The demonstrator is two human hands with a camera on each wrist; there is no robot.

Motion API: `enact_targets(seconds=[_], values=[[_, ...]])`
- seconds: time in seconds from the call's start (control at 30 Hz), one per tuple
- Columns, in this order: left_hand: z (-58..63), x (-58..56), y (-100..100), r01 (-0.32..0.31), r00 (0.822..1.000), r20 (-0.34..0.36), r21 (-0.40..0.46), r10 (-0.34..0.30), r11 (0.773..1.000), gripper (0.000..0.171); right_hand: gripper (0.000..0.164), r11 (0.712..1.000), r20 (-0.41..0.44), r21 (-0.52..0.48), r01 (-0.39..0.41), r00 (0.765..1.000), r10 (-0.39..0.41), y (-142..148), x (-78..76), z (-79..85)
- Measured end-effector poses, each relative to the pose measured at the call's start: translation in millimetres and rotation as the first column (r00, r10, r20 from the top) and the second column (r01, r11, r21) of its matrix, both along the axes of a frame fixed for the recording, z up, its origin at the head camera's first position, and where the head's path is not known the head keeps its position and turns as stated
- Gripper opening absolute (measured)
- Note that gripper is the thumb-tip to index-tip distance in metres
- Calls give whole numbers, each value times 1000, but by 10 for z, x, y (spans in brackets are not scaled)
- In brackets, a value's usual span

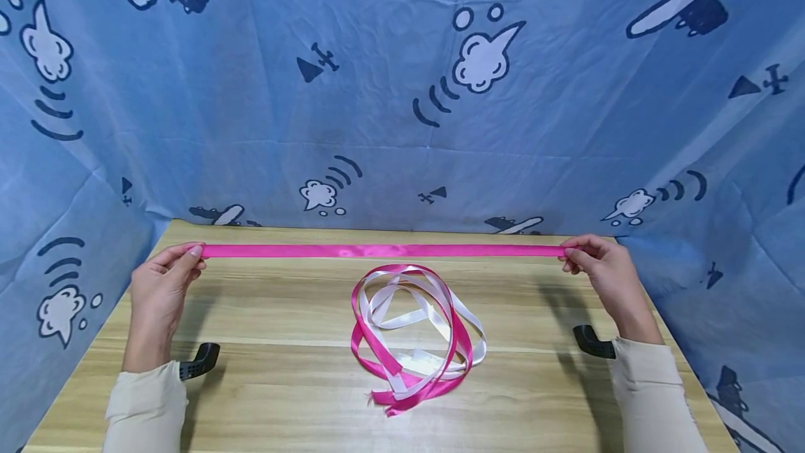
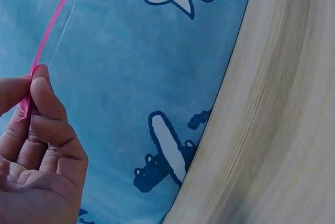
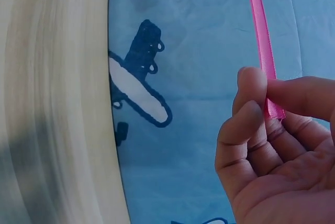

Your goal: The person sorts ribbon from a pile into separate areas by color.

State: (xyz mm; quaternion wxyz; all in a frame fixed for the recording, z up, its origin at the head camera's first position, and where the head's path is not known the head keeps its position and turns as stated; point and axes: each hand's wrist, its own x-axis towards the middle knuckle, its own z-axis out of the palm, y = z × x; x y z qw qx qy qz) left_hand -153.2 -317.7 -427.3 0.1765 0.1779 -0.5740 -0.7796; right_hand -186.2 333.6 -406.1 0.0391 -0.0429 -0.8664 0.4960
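A pink satin ribbon [image 1: 377, 251] is stretched straight and level between both hands, over the far part of the table. The left hand [image 1: 160, 285] pinches its left end between thumb and forefinger; a short tail of pink shows below the fingertips in the left wrist view. At the other end, the right hand [image 1: 600, 278] pinches the ribbon the same way, and its cut end [image 3: 275, 111] pokes out under the thumb. Nearer the body, a loose coil of pink ribbon [image 1: 371, 362] and white ribbon [image 1: 481, 341] lies on the table, the colours overlapping in loops.
The wooden table [image 1: 283, 383] has a pale grain. Blue cloth [image 1: 377, 89] printed with planes and clouds hangs behind it and on both sides. A black wrist mount shows at the left cuff [image 1: 200, 361] and another at the right cuff [image 1: 594, 342].
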Motion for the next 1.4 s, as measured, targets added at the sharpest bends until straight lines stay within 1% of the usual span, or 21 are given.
enact_targets(seconds=[0.1, 0.23, 0.43, 0.6, 0.77, 0.9, 1.0, 1.07, 1.13, 1.33, 1.4], values=[[-5, -15, -6, 21, 1000, 4, -17, -21, 1000, 11, 18, 1000, -3, -23, 5, 1000, -5, 10, -16, -16], [-10, -34, -13, 53, 999, 15, -38, -52, 998, 12, 17, 999, 13, -46, 16, 1000, -15, 26, -49, -34], [-14, -99, -25, 70, 997, 51, -86, -65, 994, 13, 22, 999, 39, -46, 24, 999, -23, 44, -139, -32], [-43, -214, -7, 94, 991, 110, -144, -78, 985, 15, 20, 999, 53, -35, 31, 998, -29, 74, -210, -59], [-71, -323, 21, 114, 982, 175, -233, -73, 966, 12, 22, 999, 66, 4, 41, 997, -41, 85, -279, -111], [-85, -414, 45, 133, 979, 188, -276, -82, 952, 9, 24, 998, 82, 31, 61, 995, -63, 77, -353, -137], [-105, -490, 59, 141, 978, 189, -300, -86, 944, 10, 24, 997, 95, 41, 70, 993, -74, 71, -412, -156], [-118, -548, 67, 150, 974, 209, -312, -87, 938, 8, 24, 996, 102, 48, 73, 992, -77, 73, -454, -156], [-131, -597, 77, 164, 969, 231, -330, -89, 929, 2, 23, 996, 104, 50, 76, 991, -81, 77, -492, -166], [-195, -761, 98, 200, 953, 288, -369, -93, 908, 13, 21, 996, 114, 32, 88, 989, -91, 68, -641, -203], [-225, -825, 100, 211, 946, 311, -384, -89, 899, 21, 20, 996, 120, 23, 88, 989, -91, 58, -710, -218]])
